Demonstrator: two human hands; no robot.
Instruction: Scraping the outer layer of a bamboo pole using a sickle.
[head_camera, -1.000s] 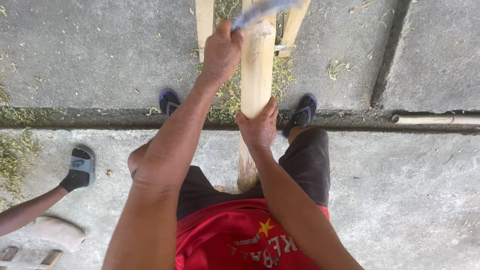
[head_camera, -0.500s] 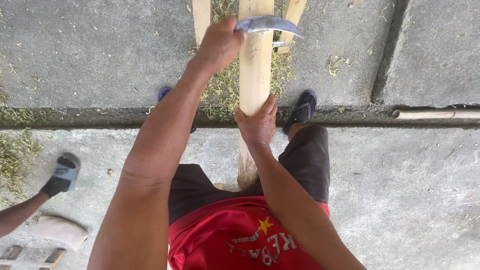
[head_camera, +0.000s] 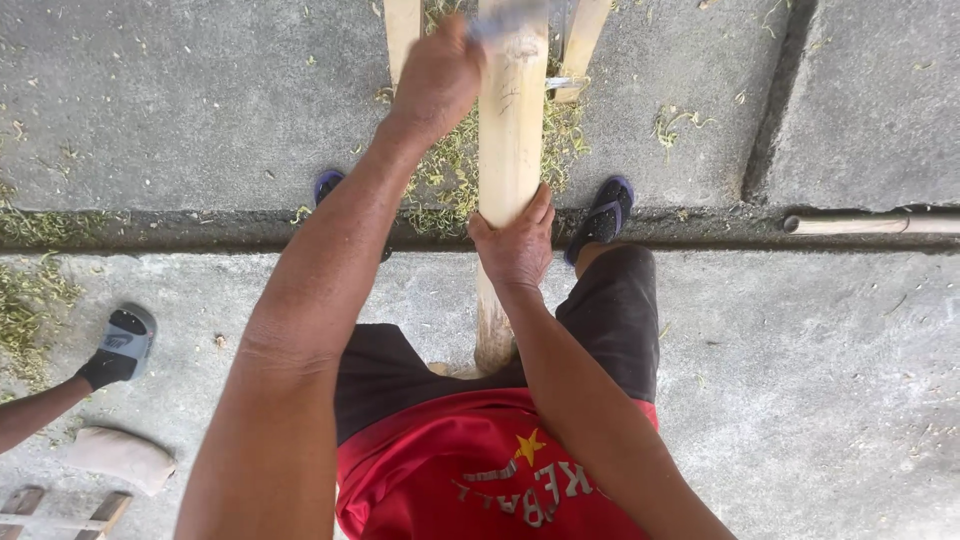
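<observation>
Bamboo pole, pale and stripped of its skin, runs from between the person's knees at the near centre away to the far edge of the view, where its upper end leaves the frame. Right hand is wrapped around the pole at mid-length, fingers and thumb closed on it from the near side. Left hand is raised at the far centre, just left of the pole, closed in a fist around the handle of a blade; the blade is motion-blurred and lies across the pole's far part, so its exact shape cannot be told. Two flat wooden slats stand either side of the pole at the far edge, and a small metal piece shows against the right-hand one. Green shavings are heaped on the concrete ground under and left of the pole, with more scattered at the far left. Dark sandals flank the pole along a gutter line that crosses the scene from left to right. A thin pale stick lies in that line at the right. At the near left, another person's foot in a grey-and-black sandal rests on the ground, with a tan cloth bundle nearer still.
</observation>
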